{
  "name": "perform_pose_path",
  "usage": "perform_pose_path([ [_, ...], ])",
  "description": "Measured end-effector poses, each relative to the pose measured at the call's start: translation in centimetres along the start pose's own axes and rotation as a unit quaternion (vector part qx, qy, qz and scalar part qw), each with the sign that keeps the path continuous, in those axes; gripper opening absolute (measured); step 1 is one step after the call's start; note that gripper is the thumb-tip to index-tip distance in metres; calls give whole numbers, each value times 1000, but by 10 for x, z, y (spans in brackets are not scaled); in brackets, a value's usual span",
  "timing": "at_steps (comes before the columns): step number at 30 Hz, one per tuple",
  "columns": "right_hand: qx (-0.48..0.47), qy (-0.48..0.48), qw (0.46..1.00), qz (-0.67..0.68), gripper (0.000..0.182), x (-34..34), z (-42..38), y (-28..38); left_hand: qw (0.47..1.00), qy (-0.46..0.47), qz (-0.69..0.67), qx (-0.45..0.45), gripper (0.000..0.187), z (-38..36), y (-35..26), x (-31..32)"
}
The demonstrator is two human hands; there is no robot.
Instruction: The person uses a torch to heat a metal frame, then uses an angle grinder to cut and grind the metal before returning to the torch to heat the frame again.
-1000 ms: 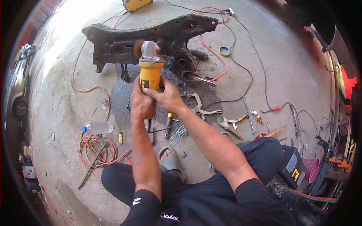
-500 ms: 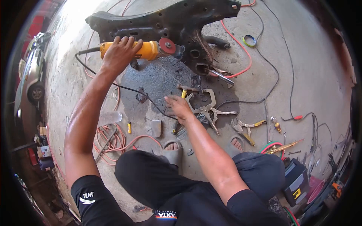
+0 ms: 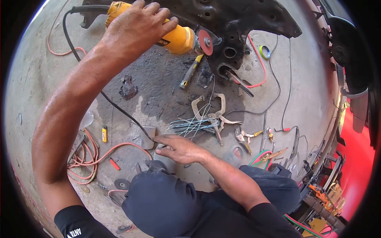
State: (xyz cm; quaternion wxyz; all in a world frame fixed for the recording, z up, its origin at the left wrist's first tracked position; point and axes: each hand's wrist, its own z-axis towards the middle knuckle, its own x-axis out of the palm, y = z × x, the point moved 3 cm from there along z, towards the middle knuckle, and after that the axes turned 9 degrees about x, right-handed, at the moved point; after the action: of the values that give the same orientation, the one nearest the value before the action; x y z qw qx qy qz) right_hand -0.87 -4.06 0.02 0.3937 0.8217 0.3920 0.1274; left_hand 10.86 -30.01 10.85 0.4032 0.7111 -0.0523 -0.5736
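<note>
My left hand (image 3: 139, 27) is wrapped over the body of a yellow angle grinder (image 3: 180, 39), fitted with a red disc (image 3: 205, 42). The disc is close to a black metal car subframe (image 3: 238, 20); whether it touches cannot be made out. My right hand (image 3: 176, 149) is low over the floor by my knee, fingers together at the grinder's black power cord (image 3: 123, 111). Beside that hand lies a coil of thin wire (image 3: 194, 126). A hammer with a yellow and black handle (image 3: 191, 72) lies below the disc, its head hidden.
Locking C-clamp pliers (image 3: 219, 115) lie beyond the wire, with smaller locking pliers (image 3: 244, 139) to the right. A yellow lighter (image 3: 104, 133), a metal block (image 3: 148, 137) and a coiled orange hose (image 3: 85, 162) are at left. Another clamp (image 3: 240, 82) grips the subframe.
The hammer has shifted forward toward the subframe. My right hand has come back toward my knees, uncovering the wire coil. The camera view has turned and shifted; my left hand still holds the grinder.
</note>
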Motion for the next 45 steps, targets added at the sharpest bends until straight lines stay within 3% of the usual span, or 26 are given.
perform_pose_path([
  [1, 24, 18, 1000, 2, 66, -1, 2, 2, 1000, 2, -10, 18, 67, 2, 10, -8],
  [4, 27, -148, 981, 126, 69, -26, 17, 5, 998, 4, -9, 59, 45, 10, 30, -37],
  [7, 2, -229, 943, 244, 71, -61, 27, 31, 1000, 14, 25, -1, 83, 19, 21, -9],
  [11, -108, -239, 888, 379, 83, -80, 43, 85, 999, 26, 29, 12, 91, 33, 17, -27],
  [14, -169, -177, 732, 636, 85, -88, 57, 118, 999, 32, 19, 25, 68, 43, 12, -47],
  [16, -240, -101, 649, 715, 79, -105, 57, 132, 999, 39, 24, 25, 52, 49, 9, -57],
  [20, -375, 20, 484, 791, 74, -143, 73, 150, 990, 97, 86, 50, 47, 56, 3, -87],
  [23, -404, 36, 421, 811, 61, -147, 76, 163, 985, 122, 107, 66, 48, 61, 1, -94],
  [25, -413, 61, 393, 819, 57, -150, 70, 162, 986, 81, 117, 91, 42, 66, 0, -98],
  [29, -424, 81, 372, 822, 54, -159, 65, 158, 985, 91, 107, 105, 44, 75, 1, -108],
  [39, -429, 50, 403, 807, 54, -179, 70, 150, 979, 166, 63, 96, 61, 97, 3, -97],
  [43, -425, 51, 418, 802, 54, -180, 72, 149, 988, 43, 88, 117, 42, 94, 7, -87],
  [45, -419, 45, 425, 801, 54, -180, 74, 149, 988, 46, 92, 115, 44, 94, 8, -84],
])
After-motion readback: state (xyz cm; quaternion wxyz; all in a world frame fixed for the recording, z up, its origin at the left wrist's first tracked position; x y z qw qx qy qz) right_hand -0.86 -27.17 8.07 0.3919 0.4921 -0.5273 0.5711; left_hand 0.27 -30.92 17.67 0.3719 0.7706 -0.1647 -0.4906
